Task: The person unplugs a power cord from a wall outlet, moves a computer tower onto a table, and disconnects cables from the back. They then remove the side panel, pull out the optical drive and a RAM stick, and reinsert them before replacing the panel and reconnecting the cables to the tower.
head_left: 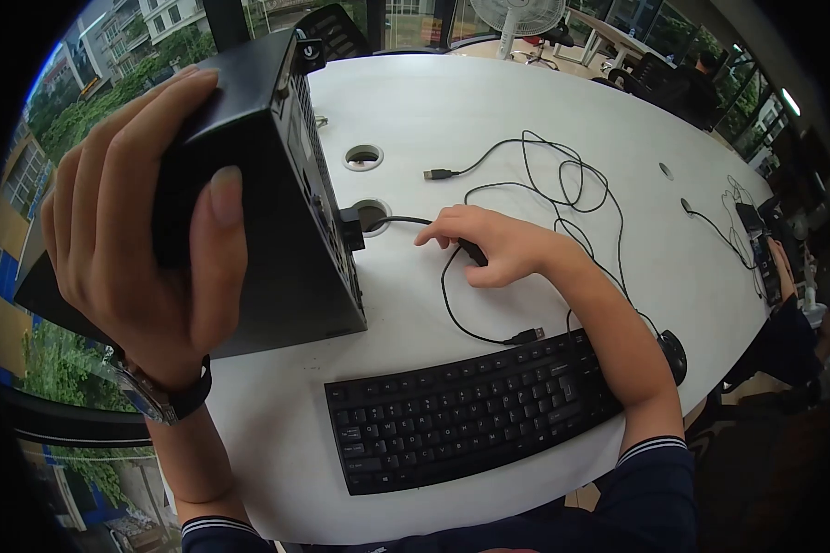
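Observation:
A black computer case (pixel 272 240) stands tilted at the left of the table, its rear panel of ports and vents facing right. My left hand (pixel 148 212) grips its upper part, fingers over the top and thumb against the side. A black plug (pixel 351 229) sits in the rear panel, with a cord running from it toward my right hand (pixel 498 244). That hand is closed on a black cable, partly hidden by the fingers. Below it lies a USB connector (pixel 526 336), and another USB connector (pixel 441 174) rests farther back.
A black keyboard (pixel 470 415) lies along the near edge, with a mouse (pixel 673 358) at its right. Loose cable (pixel 609 198) coils across the white table (pixel 415 101), which has round holes. At the far right, another person's hand (pixel 782 267) touches a black device (pixel 761 249).

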`<state>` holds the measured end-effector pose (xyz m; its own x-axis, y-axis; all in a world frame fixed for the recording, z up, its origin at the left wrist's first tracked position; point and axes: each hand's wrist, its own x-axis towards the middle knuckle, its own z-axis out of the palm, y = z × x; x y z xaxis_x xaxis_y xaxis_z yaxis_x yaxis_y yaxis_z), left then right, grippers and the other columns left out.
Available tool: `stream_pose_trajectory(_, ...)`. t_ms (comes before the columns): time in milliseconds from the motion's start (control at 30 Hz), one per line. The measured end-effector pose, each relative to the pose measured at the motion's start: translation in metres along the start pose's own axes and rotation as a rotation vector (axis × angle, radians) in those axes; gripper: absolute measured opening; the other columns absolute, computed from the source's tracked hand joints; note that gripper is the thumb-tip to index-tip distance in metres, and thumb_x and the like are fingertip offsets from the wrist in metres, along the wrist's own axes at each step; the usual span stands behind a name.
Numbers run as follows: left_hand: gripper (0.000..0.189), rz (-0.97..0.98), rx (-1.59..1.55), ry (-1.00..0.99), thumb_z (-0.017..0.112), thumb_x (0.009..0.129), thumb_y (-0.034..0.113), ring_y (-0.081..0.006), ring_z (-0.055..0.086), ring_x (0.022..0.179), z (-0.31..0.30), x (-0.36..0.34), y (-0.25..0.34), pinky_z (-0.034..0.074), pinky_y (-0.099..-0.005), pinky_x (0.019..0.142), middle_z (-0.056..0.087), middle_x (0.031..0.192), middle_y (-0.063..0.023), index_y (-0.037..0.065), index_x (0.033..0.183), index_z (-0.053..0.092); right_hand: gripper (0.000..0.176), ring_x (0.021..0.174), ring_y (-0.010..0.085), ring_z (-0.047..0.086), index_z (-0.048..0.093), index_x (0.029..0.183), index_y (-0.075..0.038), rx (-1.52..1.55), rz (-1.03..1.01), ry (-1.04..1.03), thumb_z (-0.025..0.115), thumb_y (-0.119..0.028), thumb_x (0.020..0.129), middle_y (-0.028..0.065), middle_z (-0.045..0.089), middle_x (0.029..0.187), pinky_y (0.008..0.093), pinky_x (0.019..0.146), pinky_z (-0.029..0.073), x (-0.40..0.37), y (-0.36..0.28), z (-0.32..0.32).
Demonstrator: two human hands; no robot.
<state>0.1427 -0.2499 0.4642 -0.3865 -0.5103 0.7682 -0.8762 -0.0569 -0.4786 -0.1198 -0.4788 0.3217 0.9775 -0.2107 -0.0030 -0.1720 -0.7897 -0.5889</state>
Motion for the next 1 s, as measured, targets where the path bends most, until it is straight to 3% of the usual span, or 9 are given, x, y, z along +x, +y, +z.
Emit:
stream_pose_trajectory(167,0.035,0.025,0.001,-0.009,0.058,0.097,0.019,-0.0279,0.071,0.11,-0.001,0.0,-0.004,0.05,-0.0381,0.097,0.074,0.119,-0.0149,0.002,0.126,0.07,0.047,0.097,0.0233,0.06,0.065,0.128,-0.006,0.084,0.054,0.027,0.074,-0.023,0.085,0.0087,0.065,0.102,0.0363,0.09,0.049,0.0,0.007,-0.003)
stream_pose_trajectory(200,0.035,0.027,0.003,-0.013,0.058,0.098,0.019,-0.0277,0.071,0.11,-0.001,0.0,-0.004,0.051,-0.038,0.097,0.074,0.119,-0.0151,0.002,0.126,0.07,0.031,0.093,0.0209,0.062,0.071,0.115,-0.007,0.163,0.061,0.125,0.075,-0.025,0.091,0.008,0.068,0.099,0.0338,0.086,0.05,0.001,0.011,0.003)
stream_pose_trajectory(333,0.035,0.031,0.008,-0.025,0.058,0.098,0.019,-0.0272,0.071,0.11,-0.002,0.001,-0.003,0.051,-0.0375,0.097,0.074,0.119,-0.0156,0.001,0.125,0.07,0.004,0.091,0.0162,0.061,0.072,0.091,-0.007,0.175,0.132,0.111,0.075,-0.01,0.09,0.005,0.068,0.097,0.0299,0.075,0.05,0.003,0.013,0.003)
stream_pose_trajectory(433,0.034,0.055,0.015,-0.029,0.058,0.098,0.018,-0.0273,0.071,0.11,-0.002,0.0,-0.006,0.051,-0.0372,0.096,0.074,0.119,-0.0156,0.001,0.125,0.07,0.007,0.089,0.0162,0.062,0.071,0.089,-0.006,0.078,-0.067,0.282,0.078,-0.009,0.087,0.003,0.066,0.094,0.0298,0.071,0.049,0.007,0.026,0.015)
stream_pose_trajectory(533,0.034,0.104,0.006,-0.018,0.058,0.098,0.018,-0.0278,0.071,0.11,-0.001,-0.001,-0.013,0.051,-0.0371,0.097,0.074,0.119,-0.0156,0.001,0.125,0.07,0.01,0.088,0.0163,0.064,0.07,0.091,-0.004,0.046,0.069,0.294,0.078,-0.01,0.088,0.0024,0.064,0.095,0.0316,0.078,0.054,0.006,0.023,0.008)
stream_pose_trajectory(733,0.035,0.164,0.033,-0.028,0.058,0.098,0.018,-0.0283,0.07,0.111,-0.003,-0.002,-0.022,0.05,-0.0378,0.098,0.074,0.12,-0.0152,0.002,0.126,0.07,0.009,0.079,0.0152,0.061,0.07,0.096,-0.005,0.131,0.114,0.161,0.071,-0.005,0.087,0.0027,0.063,0.087,0.0303,0.074,0.053,0.001,0.02,-0.001)
stream_pose_trajectory(833,0.034,0.155,0.021,-0.018,0.057,0.099,0.019,-0.0286,0.07,0.111,-0.001,-0.002,-0.022,0.051,-0.038,0.098,0.074,0.12,-0.0151,0.002,0.126,0.071,0.014,0.083,0.014,0.062,0.071,0.097,-0.006,0.105,0.102,0.197,0.068,-0.004,0.084,0.0036,0.067,0.087,0.029,0.067,0.05,-0.002,0.025,-0.001)
stream_pose_trajectory(1000,0.034,0.137,0.003,-0.005,0.057,0.099,0.019,-0.029,0.071,0.111,0.0,-0.001,-0.019,0.051,-0.038,0.098,0.074,0.119,-0.0151,0.003,0.126,0.071,0.02,0.078,0.0148,0.06,0.071,0.102,-0.005,0.092,0.083,0.187,0.065,-0.005,0.083,0.0042,0.065,0.086,0.0292,0.07,0.05,-0.002,0.031,-0.001)
